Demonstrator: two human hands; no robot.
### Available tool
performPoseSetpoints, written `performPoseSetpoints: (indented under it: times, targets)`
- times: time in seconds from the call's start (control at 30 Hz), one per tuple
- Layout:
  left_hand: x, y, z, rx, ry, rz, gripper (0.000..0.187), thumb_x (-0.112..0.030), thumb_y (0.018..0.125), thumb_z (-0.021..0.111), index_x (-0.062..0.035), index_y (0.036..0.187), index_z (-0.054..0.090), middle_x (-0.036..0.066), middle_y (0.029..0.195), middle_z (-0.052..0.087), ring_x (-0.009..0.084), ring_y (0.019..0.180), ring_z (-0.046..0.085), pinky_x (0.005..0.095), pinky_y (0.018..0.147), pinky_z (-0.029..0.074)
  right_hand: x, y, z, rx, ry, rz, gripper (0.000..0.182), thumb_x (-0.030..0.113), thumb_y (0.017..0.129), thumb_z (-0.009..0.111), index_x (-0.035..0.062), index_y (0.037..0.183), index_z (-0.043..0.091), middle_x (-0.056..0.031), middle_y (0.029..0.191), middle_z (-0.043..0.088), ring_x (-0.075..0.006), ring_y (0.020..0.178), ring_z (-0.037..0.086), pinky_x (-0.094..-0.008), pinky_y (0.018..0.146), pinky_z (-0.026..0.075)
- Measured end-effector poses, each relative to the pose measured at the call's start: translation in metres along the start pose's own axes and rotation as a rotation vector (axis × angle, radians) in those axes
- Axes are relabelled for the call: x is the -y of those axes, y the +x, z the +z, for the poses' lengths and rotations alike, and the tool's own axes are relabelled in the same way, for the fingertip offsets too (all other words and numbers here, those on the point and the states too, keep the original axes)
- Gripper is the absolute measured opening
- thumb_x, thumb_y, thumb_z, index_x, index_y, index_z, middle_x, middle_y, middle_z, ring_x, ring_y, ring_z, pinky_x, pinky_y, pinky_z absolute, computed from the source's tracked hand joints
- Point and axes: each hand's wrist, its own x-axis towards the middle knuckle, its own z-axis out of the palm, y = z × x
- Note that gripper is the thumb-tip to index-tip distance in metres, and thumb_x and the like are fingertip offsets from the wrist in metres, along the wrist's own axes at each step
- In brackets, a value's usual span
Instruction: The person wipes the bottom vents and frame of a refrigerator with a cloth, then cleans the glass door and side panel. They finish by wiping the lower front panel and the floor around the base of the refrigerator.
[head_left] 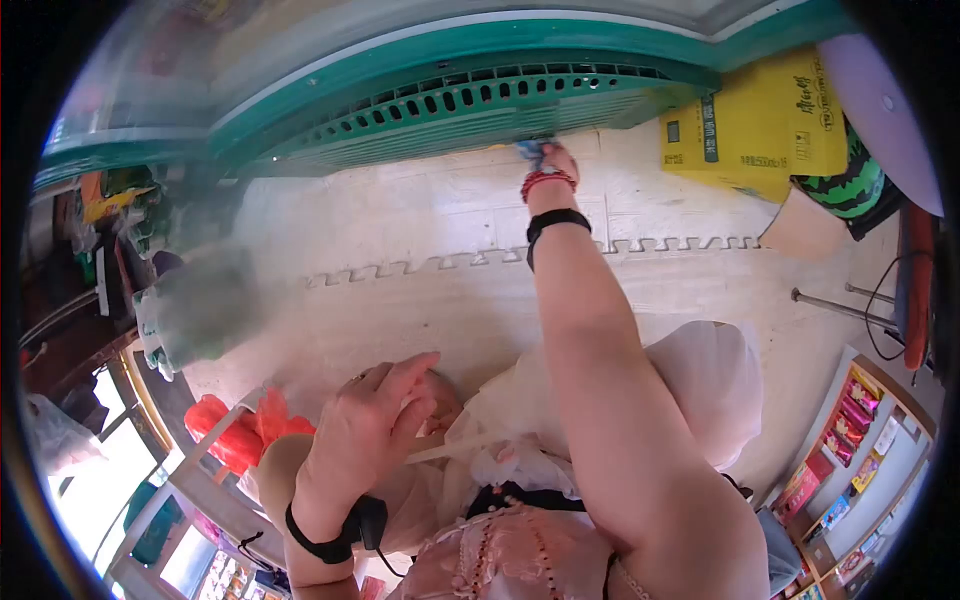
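My right hand [558,162] reaches far forward, low against the bottom edge of a green, vented cabinet base [480,92]. It is closed on a small crumpled blue and white piece [534,152], perhaps a cloth or a wrapper; its kind is too small to tell. Red beads and a black band circle that wrist. My left hand [375,415] hovers in front of my body near my knee, its index finger stretched out and the others loosely bent, with nothing visible in it. A pale thin strip [455,447] lies beside it on my light clothing.
Pale interlocking floor mats [430,300] lie below. A yellow box [755,130] and a green watermelon-patterned thing [845,180] stand at the right. A red bag [235,430] is at the lower left. Shelves with packets [850,440] stand at the lower right.
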Motion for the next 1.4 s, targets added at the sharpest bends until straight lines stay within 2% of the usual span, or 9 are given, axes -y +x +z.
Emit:
performPoseSetpoints:
  times: [0.03,0.1,0.23,0.33,0.43,0.47,0.57,0.8,1.4]
  targets:
    - [-0.001,0.000,0.000,0.042,0.013,0.014,0.038,-0.006,0.077,0.061,-0.0053,0.115,0.054,0.015,0.088,0.062,0.0282,0.080,0.062,0.0355,0.069,0.050,0.018,0.001,0.006,-0.125,0.077,-0.123,0.021,-0.008,0.078,0.043,0.0004,0.090,0.058,-0.0153,0.075,0.059,-0.0251,0.065,0.058,-0.0413,0.055,0.051]
    - [-0.003,0.004,0.001,0.037,0.060,0.044,0.038,-0.007,0.077,0.061,-0.0055,0.115,0.054,0.015,0.088,0.062,0.0284,0.080,0.062,0.0359,0.069,0.050,0.047,-0.001,0.008,-0.029,0.105,-0.137,0.026,-0.001,0.077,0.045,0.0046,0.099,0.059,-0.0063,0.088,0.062,-0.0239,0.080,0.058,-0.0360,0.075,0.047]
    - [-0.008,0.011,0.004,-0.007,0.037,0.136,0.036,-0.007,0.077,0.061,-0.0045,0.113,0.053,0.013,0.081,0.061,0.0312,0.077,0.060,0.0391,0.067,0.049,0.095,-0.026,0.013,0.122,0.033,-0.273,0.030,0.000,0.079,0.044,0.0055,0.106,0.055,-0.0081,0.092,0.060,-0.0282,0.083,0.058,-0.0409,0.079,0.046]
    - [-0.010,0.014,0.006,-0.001,0.068,0.143,0.038,-0.006,0.077,0.061,-0.0044,0.114,0.052,0.013,0.082,0.061,0.0312,0.077,0.060,0.0389,0.067,0.049,0.118,-0.030,0.017,-0.026,-0.222,0.020,0.028,0.003,0.081,0.046,0.0066,0.107,0.056,-0.0124,0.092,0.060,-0.0303,0.085,0.058,-0.0471,0.079,0.046]
    - [-0.016,0.016,0.006,0.039,0.062,0.110,0.039,-0.006,0.077,0.061,-0.0043,0.115,0.052,0.013,0.083,0.061,0.0311,0.078,0.060,0.0388,0.068,0.049,0.105,-0.020,0.012,-0.113,-0.210,-0.048,0.036,-0.008,0.076,0.050,0.0062,0.108,0.059,-0.0135,0.085,0.062,-0.0244,0.062,0.059,-0.0373,0.051,0.050]
    - [-0.017,0.017,0.006,0.041,0.066,0.107,0.039,-0.006,0.077,0.061,-0.0043,0.115,0.052,0.013,0.083,0.061,0.0311,0.078,0.060,0.0388,0.068,0.049,0.092,-0.009,-0.005,0.114,-0.050,-0.145,0.033,-0.005,0.077,0.054,0.0043,0.108,0.060,-0.0138,0.086,0.062,-0.0231,0.061,0.059,-0.0334,0.050,0.048]
    - [-0.019,0.017,0.009,0.103,0.091,0.044,0.040,-0.008,0.077,0.063,-0.0071,0.117,0.053,0.015,0.090,0.062,0.0293,0.083,0.062,0.0364,0.071,0.050,0.076,0.011,-0.011,0.178,-0.205,-0.221,0.038,-0.003,0.073,0.049,0.0064,0.109,0.058,-0.0152,0.084,0.061,-0.0286,0.064,0.057,-0.0352,0.046,0.044]
    - [-0.029,0.030,0.011,0.120,0.108,0.035,0.041,-0.009,0.077,0.062,-0.0079,0.117,0.053,0.015,0.091,0.062,0.0296,0.083,0.062,0.0369,0.071,0.050,0.114,-0.007,0.011,0.143,-0.024,0.270,0.020,0.013,0.086,0.042,0.0119,0.095,0.060,-0.0044,0.093,0.060,-0.0202,0.073,0.055,-0.0298,0.055,0.046]
    - [-0.010,0.053,0.016,0.128,0.085,0.078,0.042,-0.005,0.076,0.063,-0.0040,0.115,0.051,0.016,0.085,0.060,0.0335,0.077,0.059,0.0396,0.066,0.048,0.095,-0.008,0.014,-0.008,0.166,0.410,0.013,0.024,0.084,0.057,0.0114,0.081,0.055,-0.0007,0.069,0.055,-0.0118,0.052,0.049,-0.0195,0.040,0.041]
